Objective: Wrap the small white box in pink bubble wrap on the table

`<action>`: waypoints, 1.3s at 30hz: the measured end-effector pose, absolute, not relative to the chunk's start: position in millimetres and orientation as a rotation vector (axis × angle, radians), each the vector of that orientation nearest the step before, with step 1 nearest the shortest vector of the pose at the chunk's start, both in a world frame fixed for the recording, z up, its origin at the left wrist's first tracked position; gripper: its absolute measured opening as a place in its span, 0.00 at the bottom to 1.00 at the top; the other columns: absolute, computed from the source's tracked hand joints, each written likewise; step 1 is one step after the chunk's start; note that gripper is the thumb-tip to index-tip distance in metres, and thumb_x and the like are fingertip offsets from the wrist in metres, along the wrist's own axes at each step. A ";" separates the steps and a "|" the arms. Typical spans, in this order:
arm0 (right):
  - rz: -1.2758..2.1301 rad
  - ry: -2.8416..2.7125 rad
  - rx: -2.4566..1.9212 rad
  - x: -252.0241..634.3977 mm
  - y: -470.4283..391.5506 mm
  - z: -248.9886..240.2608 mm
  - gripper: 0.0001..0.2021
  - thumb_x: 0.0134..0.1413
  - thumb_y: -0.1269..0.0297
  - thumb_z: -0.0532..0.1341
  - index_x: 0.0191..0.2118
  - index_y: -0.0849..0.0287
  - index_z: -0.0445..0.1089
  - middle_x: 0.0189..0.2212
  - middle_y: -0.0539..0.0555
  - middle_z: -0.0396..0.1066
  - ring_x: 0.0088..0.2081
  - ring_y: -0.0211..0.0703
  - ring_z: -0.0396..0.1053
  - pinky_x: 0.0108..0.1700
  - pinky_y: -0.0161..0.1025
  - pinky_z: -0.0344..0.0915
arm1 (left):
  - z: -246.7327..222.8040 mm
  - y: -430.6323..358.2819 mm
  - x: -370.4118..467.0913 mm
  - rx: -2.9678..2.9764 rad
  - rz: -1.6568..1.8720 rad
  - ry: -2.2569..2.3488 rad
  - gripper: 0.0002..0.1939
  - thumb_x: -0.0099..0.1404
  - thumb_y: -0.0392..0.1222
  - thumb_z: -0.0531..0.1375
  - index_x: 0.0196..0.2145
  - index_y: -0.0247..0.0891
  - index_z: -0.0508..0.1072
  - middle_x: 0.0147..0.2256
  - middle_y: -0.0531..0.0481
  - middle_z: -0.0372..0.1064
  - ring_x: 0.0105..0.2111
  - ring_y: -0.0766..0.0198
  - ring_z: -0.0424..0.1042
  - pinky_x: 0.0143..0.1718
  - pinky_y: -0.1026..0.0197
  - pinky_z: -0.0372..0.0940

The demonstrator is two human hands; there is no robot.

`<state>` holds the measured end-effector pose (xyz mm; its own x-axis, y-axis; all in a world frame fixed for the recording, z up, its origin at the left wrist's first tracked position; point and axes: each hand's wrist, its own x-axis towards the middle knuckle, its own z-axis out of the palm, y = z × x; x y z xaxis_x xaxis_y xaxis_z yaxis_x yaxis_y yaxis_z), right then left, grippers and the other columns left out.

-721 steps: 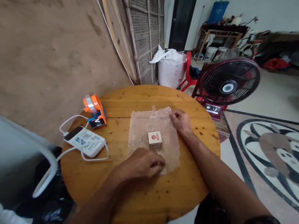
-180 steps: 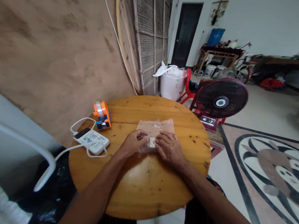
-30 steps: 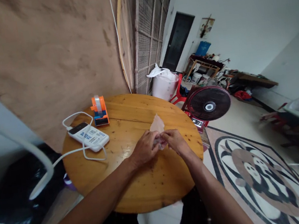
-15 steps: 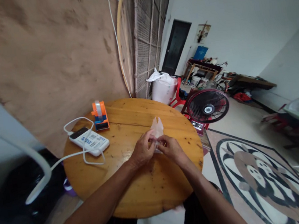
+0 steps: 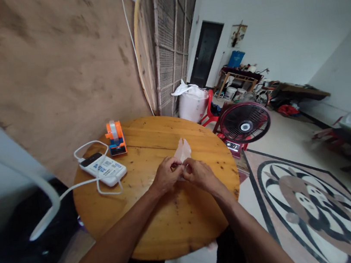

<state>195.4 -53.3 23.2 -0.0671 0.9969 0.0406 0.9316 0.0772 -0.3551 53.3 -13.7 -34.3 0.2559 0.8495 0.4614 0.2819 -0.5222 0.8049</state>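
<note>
Both hands meet over the middle of a round wooden table (image 5: 163,233). My left hand (image 5: 165,177) and my right hand (image 5: 199,174) together pinch a bundle of pinkish bubble wrap (image 5: 182,150), whose loose end sticks up beyond the fingers. The small box seen earlier is hidden inside the wrap and under the fingers. An orange tape dispenser (image 5: 115,135) stands at the table's far left. A white power bank (image 5: 104,169) with a phone and looped white cable lies beside it.
A black floor fan (image 5: 244,124) stands right of the table. Behind it are a white sack (image 5: 190,99), a red chair and a cluttered shelf. A plywood sheet and lattice panels lean against the wall. A white tube (image 5: 36,190) curves at the left.
The bubble wrap went from lying flat under the small box to being folded around it. In the last second my hands drew closer on the bundle and the loose end shrank.
</note>
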 end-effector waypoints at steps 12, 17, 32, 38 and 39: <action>1.196 -1.810 -1.316 245.4 -24.5 17.1 0.12 0.51 0.61 0.59 0.40 0.61 0.73 0.32 0.52 0.74 0.33 0.40 0.69 0.37 0.35 0.64 | -4.7 -2.3 57.5 2.273 0.829 1.192 0.04 0.53 0.34 0.59 0.24 0.38 0.74 0.26 0.51 0.68 0.30 0.62 0.66 0.33 0.61 0.60; 0.894 -1.631 -1.347 272.6 23.1 5.3 0.15 0.47 0.61 0.61 0.42 0.60 0.70 0.40 0.55 0.73 0.42 0.43 0.70 0.47 0.40 0.64 | -0.5 3.8 56.4 2.380 0.791 1.114 0.04 0.52 0.33 0.59 0.23 0.39 0.73 0.28 0.50 0.68 0.34 0.59 0.67 0.38 0.57 0.62; 1.040 -1.589 -1.129 275.7 68.2 -13.0 0.19 0.45 0.61 0.63 0.46 0.56 0.66 0.36 0.51 0.67 0.38 0.42 0.66 0.40 0.35 0.63 | -19.8 2.6 59.0 2.252 0.915 0.963 0.07 0.53 0.30 0.56 0.29 0.40 0.68 0.47 0.45 0.69 0.56 0.54 0.61 0.53 0.52 0.61; 1.037 -1.616 -1.068 281.8 66.3 -9.4 0.09 0.49 0.58 0.64 0.34 0.56 0.70 0.33 0.50 0.69 0.38 0.43 0.66 0.44 0.39 0.62 | -10.0 2.4 61.3 2.248 0.852 0.934 0.07 0.53 0.28 0.54 0.29 0.38 0.66 0.36 0.48 0.68 0.44 0.59 0.67 0.46 0.58 0.62; 1.024 -1.638 -1.058 281.7 66.7 -9.6 0.09 0.50 0.57 0.64 0.32 0.56 0.70 0.34 0.51 0.69 0.40 0.44 0.66 0.46 0.40 0.61 | -8.8 2.7 61.6 2.252 0.855 0.922 0.07 0.53 0.28 0.54 0.28 0.38 0.66 0.34 0.49 0.67 0.41 0.60 0.66 0.45 0.59 0.62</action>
<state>281.7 66.7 -9.6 -0.2235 0.9434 0.2452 0.1928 0.2893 -0.9376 61.6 2.7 -8.8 0.5610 0.7529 0.3440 0.3997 -0.6103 0.6839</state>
